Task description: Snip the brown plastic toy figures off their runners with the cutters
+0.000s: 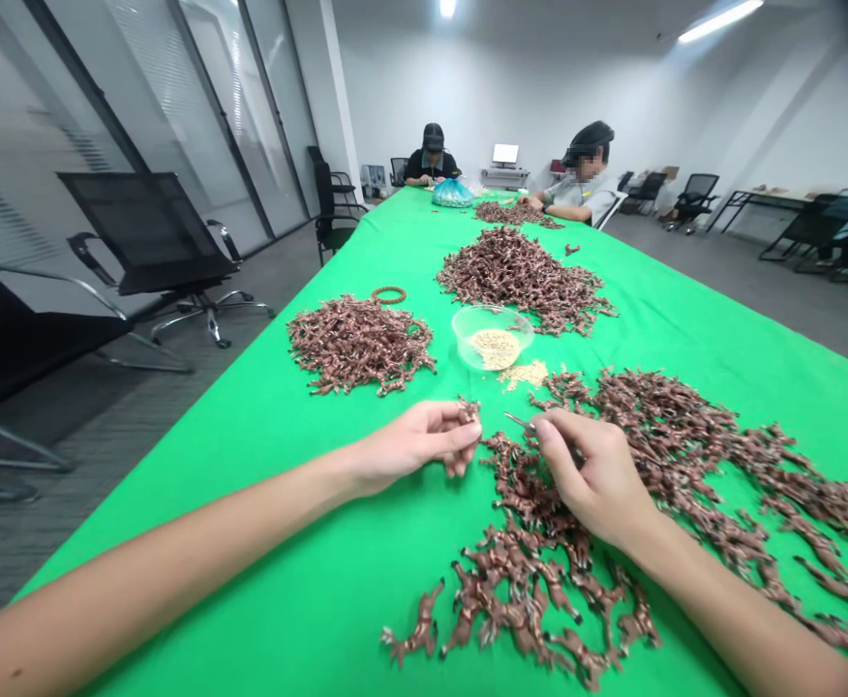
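Observation:
Between the thumb and fingers of my left hand is a small brown animal figurine, mostly covered by the fingertips. My right hand pinches a thin metal tool that looks like tweezers, its tip directed left toward the figurine with a gap between. Under and around my right hand lie many brown animal figurines, with dark hooves and pale heads. Just beyond the hands, a clear plastic bowl holds tiny pale yellow pieces. More of these pieces are spilled beside it.
Heaps of figurines sit at the left and farther back on the green cloth. A brown ring lies behind the left heap. Two people sit at the far end near a blue plastic bag. Office chairs stand left.

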`<state>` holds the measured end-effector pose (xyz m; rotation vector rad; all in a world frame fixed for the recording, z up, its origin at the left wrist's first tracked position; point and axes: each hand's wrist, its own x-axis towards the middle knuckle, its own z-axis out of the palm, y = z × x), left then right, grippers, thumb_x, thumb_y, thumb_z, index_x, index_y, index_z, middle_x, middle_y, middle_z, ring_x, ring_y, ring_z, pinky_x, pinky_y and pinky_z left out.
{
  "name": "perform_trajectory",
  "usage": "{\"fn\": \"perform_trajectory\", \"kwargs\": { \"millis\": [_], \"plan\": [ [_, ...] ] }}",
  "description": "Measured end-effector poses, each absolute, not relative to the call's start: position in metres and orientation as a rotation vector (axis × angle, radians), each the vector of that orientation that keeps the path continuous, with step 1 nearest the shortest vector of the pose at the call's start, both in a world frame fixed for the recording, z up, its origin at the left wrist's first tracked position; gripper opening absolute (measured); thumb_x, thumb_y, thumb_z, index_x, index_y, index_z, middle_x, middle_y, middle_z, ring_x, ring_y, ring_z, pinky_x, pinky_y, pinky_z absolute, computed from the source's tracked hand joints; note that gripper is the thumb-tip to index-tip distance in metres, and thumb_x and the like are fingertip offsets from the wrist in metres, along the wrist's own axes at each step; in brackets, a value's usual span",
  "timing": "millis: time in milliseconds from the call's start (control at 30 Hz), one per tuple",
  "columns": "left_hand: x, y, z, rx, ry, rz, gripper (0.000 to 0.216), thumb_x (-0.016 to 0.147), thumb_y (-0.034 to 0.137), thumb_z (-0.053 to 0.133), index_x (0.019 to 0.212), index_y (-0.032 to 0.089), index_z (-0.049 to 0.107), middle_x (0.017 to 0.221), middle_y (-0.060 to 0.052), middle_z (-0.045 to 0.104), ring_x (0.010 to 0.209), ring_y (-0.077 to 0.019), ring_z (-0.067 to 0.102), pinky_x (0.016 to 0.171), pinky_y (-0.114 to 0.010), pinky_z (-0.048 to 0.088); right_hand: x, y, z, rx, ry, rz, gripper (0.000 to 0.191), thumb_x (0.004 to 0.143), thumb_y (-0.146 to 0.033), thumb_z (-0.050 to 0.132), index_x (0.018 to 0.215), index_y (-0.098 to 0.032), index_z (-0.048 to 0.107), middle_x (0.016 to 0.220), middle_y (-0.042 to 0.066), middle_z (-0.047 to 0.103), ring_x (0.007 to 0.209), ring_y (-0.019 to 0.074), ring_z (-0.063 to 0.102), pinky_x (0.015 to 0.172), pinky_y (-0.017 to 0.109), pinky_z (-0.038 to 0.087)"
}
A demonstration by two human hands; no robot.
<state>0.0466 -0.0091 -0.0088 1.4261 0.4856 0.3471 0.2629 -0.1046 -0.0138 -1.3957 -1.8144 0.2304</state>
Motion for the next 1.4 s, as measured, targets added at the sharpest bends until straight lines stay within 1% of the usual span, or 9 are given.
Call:
{"fn": "perform_trajectory", "kwargs": {
  "millis": [100, 167, 267, 333, 567, 733, 967, 1133, 1400],
  "plan": [
    [0.039, -0.019, -0.007, 1.442, 0.483, 0.392, 0.022, 0.092, 0.037, 0.062, 0.093, 0.015, 0.061, 0.083, -0.004, 0.064, 0.074, -0.0135, 0.059, 0.073, -0.03, 0.049, 0.26, -0.107, -0.013, -1.374, -1.854, 0.258, 0.023, 0.098, -0.029, 0.045, 0.084, -0.018, 0.06, 0.069, 0.0, 0.057, 0.062, 0.0129, 0.052, 0.061, 0.029, 0.038],
    [0.033, -0.025, -0.006, 1.51, 0.499, 0.443, 0.019, 0.091, 0.033, 0.064, 0.097, 0.016, 0.066, 0.094, -0.007, 0.067, 0.087, -0.0169, 0.061, 0.083, -0.033, 0.049, 0.257, -0.11, -0.012, -1.352, -1.883, 0.276, 0.021, 0.097, -0.028, 0.046, 0.087, -0.018, 0.061, 0.071, 0.0, 0.058, 0.062, 0.0127, 0.052, 0.061, 0.028, 0.038],
    [0.023, -0.033, -0.009, 1.623, 0.523, 0.541, 0.017, 0.09, 0.032, 0.065, 0.099, 0.018, 0.071, 0.11, -0.008, 0.067, 0.105, -0.0223, 0.06, 0.097, -0.04, 0.046, 0.252, -0.115, -0.013, -1.316, -1.943, 0.289, 0.017, 0.097, -0.027, 0.047, 0.093, -0.018, 0.061, 0.073, 0.0, 0.058, 0.064, 0.0124, 0.053, 0.062, 0.028, 0.039],
    [0.019, -0.037, -0.013, 1.635, 0.528, 0.578, 0.019, 0.09, 0.032, 0.065, 0.102, 0.019, 0.073, 0.114, -0.009, 0.067, 0.11, -0.024, 0.06, 0.101, -0.042, 0.045, 0.249, -0.118, -0.015, -1.296, -1.983, 0.285, 0.016, 0.096, -0.027, 0.047, 0.096, -0.018, 0.061, 0.075, 0.0, 0.058, 0.065, 0.0125, 0.053, 0.063, 0.028, 0.039],
    [0.017, -0.044, -0.017, 1.525, 0.567, 0.52, 0.025, 0.093, 0.03, 0.061, 0.113, 0.019, 0.071, 0.118, -0.009, 0.071, 0.114, -0.0245, 0.064, 0.104, -0.039, 0.046, 0.243, -0.122, -0.019, -1.272, -2.057, 0.265, 0.013, 0.095, -0.025, 0.048, 0.094, -0.018, 0.058, 0.07, -0.001, 0.053, 0.06, 0.0121, 0.047, 0.057, 0.028, 0.035],
    [0.017, -0.044, -0.015, 1.435, 0.517, 0.509, 0.025, 0.097, 0.027, 0.055, 0.119, 0.019, 0.063, 0.132, -0.011, 0.064, 0.124, -0.0249, 0.059, 0.108, -0.042, 0.043, 0.24, -0.123, -0.022, -1.289, -2.081, 0.271, 0.012, 0.096, -0.025, 0.047, 0.095, -0.018, 0.057, 0.07, 0.0, 0.053, 0.06, 0.0135, 0.047, 0.056, 0.029, 0.034],
    [0.015, -0.044, -0.018, 1.339, 0.487, 0.52, 0.005, 0.098, 0.021, 0.053, 0.103, 0.021, 0.054, 0.14, -0.013, 0.058, 0.129, -0.023, 0.055, 0.11, -0.043, 0.039, 0.237, -0.125, -0.026, -1.328, -2.072, 0.211, 0.011, 0.096, -0.025, 0.049, 0.098, -0.019, 0.057, 0.071, 0.001, 0.054, 0.06, 0.0138, 0.048, 0.056, 0.03, 0.036],
    [0.014, -0.045, -0.017, 1.338, 0.456, 0.487, 0.002, 0.098, 0.019, 0.053, 0.1, 0.019, 0.053, 0.142, -0.014, 0.056, 0.135, -0.0231, 0.049, 0.111, -0.043, 0.037, 0.236, -0.126, -0.024, -1.333, -2.088, 0.184, 0.012, 0.097, -0.025, 0.049, 0.102, -0.019, 0.058, 0.073, 0.001, 0.056, 0.061, 0.014, 0.05, 0.057, 0.03, 0.039],
    [0.014, -0.049, -0.014, 1.388, 0.459, 0.475, 0.017, 0.1, 0.019, 0.05, 0.117, 0.017, 0.055, 0.143, -0.013, 0.055, 0.134, -0.0222, 0.049, 0.111, -0.038, 0.039, 0.234, -0.127, -0.025, -1.34, -2.099, 0.161, 0.013, 0.097, -0.024, 0.05, 0.105, -0.018, 0.059, 0.077, 0.001, 0.058, 0.064, 0.0139, 0.054, 0.059, 0.029, 0.042]
  ]
}}
